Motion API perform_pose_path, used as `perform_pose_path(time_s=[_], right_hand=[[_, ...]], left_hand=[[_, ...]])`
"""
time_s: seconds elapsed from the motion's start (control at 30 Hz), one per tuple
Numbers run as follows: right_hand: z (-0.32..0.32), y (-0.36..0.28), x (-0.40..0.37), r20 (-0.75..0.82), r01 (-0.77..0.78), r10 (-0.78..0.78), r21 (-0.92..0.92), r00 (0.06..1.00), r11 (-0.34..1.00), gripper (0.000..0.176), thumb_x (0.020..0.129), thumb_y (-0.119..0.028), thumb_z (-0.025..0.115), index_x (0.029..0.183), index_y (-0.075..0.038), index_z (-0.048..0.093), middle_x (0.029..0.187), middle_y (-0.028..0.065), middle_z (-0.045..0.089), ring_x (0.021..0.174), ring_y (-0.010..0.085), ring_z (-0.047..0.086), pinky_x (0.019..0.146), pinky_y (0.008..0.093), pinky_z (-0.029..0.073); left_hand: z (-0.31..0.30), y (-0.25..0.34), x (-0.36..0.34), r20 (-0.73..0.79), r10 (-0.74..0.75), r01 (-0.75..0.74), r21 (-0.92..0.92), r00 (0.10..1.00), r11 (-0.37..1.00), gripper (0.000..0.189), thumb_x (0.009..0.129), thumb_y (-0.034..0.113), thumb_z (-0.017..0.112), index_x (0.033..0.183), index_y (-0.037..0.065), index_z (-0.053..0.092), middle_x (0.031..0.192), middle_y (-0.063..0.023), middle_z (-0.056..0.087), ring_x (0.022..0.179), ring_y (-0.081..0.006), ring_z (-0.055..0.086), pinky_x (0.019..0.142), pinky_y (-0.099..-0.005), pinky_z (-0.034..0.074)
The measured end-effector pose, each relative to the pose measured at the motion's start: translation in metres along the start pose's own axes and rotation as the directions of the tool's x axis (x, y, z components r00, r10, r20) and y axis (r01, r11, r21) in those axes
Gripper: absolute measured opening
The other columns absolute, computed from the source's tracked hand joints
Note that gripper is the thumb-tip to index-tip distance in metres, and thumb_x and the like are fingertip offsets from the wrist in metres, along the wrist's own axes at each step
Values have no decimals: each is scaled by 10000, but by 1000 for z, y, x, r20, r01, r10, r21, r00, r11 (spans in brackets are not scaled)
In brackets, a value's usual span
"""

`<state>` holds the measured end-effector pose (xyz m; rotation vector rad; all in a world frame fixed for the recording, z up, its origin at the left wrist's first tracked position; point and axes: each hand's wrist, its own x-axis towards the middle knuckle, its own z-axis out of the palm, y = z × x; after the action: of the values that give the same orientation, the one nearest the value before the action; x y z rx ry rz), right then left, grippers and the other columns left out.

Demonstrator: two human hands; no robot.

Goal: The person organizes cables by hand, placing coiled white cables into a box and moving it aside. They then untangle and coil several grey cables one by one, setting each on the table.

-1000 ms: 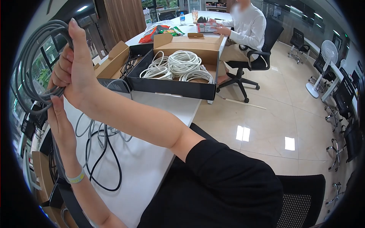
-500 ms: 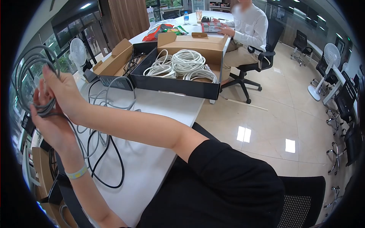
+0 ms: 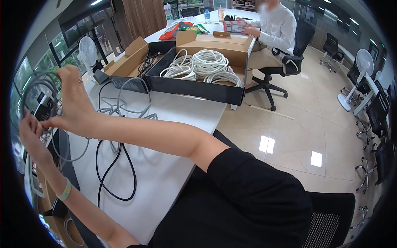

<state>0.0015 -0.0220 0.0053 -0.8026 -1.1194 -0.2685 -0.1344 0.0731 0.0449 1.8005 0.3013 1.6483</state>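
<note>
Grey cable coil (image 3: 39, 78) being held up at far left, past the white table's (image 3: 165, 120) edge. Left hand (image 3: 35, 138) gripping its lower part, fingers curled; right hand (image 3: 76, 101) bracing the near side, thumb low by the left fingertips; how firmly it is closing, cannot tell. Judgement: loops would be lying neatest with one hand pinching the gathered bottom and the other evening the ring, no strand twisting. Loose grey cable (image 3: 113, 109) is sprawling on the table near a looping black cable (image 3: 135, 182); worth freeing any snag before pulling.

Writing: wristband (image 3: 65, 190) showing pale marks, not legible. Farther out, the left box (image 3: 129, 84) is bearing faint print, unreadable; the black box (image 3: 194, 91) is holding white cables (image 3: 209, 62). Beyond, a red snack bag (image 3: 177, 29) and bottle (image 3: 207, 16) are showing colour, no readable brand.
</note>
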Motion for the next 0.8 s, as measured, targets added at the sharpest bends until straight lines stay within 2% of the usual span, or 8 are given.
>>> perform_pose_path(time_s=[0.07,0.1,0.17,0.23,0.3,0.47,0.57,0.8], right_hand=[[-2,1,2,54,606,-630,-345,775,716,825,489,-282,794,1150,-34,366,1205,222,264,1132,302,301,878,443,294],[-2,-5,4,2,753,-830,-421,558,506,796,515,-296,770,1161,-51,374,1178,189,350,1088,285,366,859,460,307],[-2,-10,4,132,781,-832,-449,538,433,784,555,-288,749,1190,-42,360,1137,162,413,1051,271,408,849,438,315],[-1,-9,1,258,810,-819,-461,513,362,773,594,-279,727,1219,-33,345,1095,135,475,1013,257,450,839,417,324],[-7,-6,2,463,775,-629,-260,624,577,732,669,-223,669,1263,14,313,937,80,567,891,235,529,803,373,340],[-22,-16,9,591,730,-487,-283,644,622,741,671,-181,658,1259,90,298,856,90,582,784,226,568,743,349,373],[-29,-23,12,721,709,-321,-325,614,626,748,661,-180,663,1243,122,302,842,118,580,740,241,586,682,350,419],[-83,-40,-5,797,480,-90,-265,597,837,691,693,-160,622,1221,149,303,760,172,567,673,296,595,581,359,474]], left_hand=[[-10,-8,4,152,-69,68,11,986,998,241,873,197,411,688,51,462,609,1,386,546,-66,359,539,-218,345],[7,1,-9,228,189,-250,281,955,926,220,863,198,425,772,15,507,657,-33,466,590,-101,437,575,-246,382],[24,17,-25,364,391,-530,492,846,690,246,853,199,438,855,-20,552,705,-68,546,634,-136,515,611,-273,420],[29,26,-32,330,-27,-152,503,944,851,314,836,214,460,997,-38,554,844,-123,609,762,-200,588,658,-312,442],[33,29,-35,309,-99,-80,516,946,853,319,833,221,460,988,-41,555,822,-127,606,758,-200,591,656,-314,441],[42,32,-41,342,-48,-160,554,939,817,322,857,249,429,952,-28,562,769,-119,606,660,-181,585,578,-288,436],[49,48,-49,372,-266,20,548,889,836,288,851,226,431,837,-37,547,631,-86,549,506,-133,509,478,-256,381],[66,66,-69,700,-436,103,465,566,879,179,804,118,430,710,-13,508,554,-38,492,466,-100,439,449,-232,331]])
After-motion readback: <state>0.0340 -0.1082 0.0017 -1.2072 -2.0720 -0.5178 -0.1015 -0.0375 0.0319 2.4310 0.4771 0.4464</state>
